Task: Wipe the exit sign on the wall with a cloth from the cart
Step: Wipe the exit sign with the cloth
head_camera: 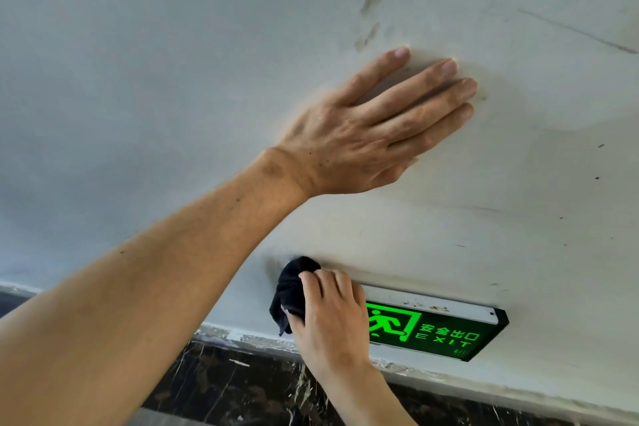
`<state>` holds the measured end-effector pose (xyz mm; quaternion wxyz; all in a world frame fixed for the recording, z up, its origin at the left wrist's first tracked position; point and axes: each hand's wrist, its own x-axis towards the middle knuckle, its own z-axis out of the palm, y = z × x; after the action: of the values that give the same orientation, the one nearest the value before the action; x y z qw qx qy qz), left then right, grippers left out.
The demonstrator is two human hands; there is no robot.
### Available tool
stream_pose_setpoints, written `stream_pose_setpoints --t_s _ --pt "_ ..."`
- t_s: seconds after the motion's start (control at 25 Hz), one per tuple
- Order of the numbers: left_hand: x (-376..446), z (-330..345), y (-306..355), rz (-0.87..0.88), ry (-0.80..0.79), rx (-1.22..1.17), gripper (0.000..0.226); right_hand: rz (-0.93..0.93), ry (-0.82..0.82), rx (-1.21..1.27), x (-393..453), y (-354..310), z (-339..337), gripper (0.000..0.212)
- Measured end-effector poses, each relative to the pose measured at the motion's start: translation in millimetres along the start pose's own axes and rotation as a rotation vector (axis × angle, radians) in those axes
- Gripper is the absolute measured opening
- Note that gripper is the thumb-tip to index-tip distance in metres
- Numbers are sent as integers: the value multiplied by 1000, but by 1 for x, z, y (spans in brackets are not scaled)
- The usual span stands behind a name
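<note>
White plaster wall fills the view, matte and scuffed, with brown smears toward twelve o'clock and small dark specks at three o'clock. Along the bottom runs a dark, veined marble skirting with a paint-flecked upper edge. The left hand lies flat against the wall, fingers straight and together, holding nothing. At five o'clock the rectangular exit sign, a glossy green face in a black frame with a pale top edge, sits low on the wall. The right hand covers its left end, fingers curled around a bunched dark cloth pressed at the sign's upper left corner.
</note>
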<state>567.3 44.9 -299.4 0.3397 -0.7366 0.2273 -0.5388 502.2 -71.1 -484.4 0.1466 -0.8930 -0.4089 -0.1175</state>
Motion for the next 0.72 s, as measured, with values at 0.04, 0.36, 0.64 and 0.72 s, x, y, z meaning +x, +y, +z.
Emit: stream_pose_setpoints --t_s 0.04,0.36,0.64,0.72 --pt "0 0 -1 -1 3 -2 47 9 -7 -19 1 0 3 52" --pt "2 -1 -1 -10 19 -8 45 -5 5 -121 -4 8 11 53" --pt "1 -2 -1 -9 1 14 47 62 61 -175 -18 50 2 44" --pt "0 -1 -2 -5 0 24 48 80 70 -201 -23 64 -2 43"
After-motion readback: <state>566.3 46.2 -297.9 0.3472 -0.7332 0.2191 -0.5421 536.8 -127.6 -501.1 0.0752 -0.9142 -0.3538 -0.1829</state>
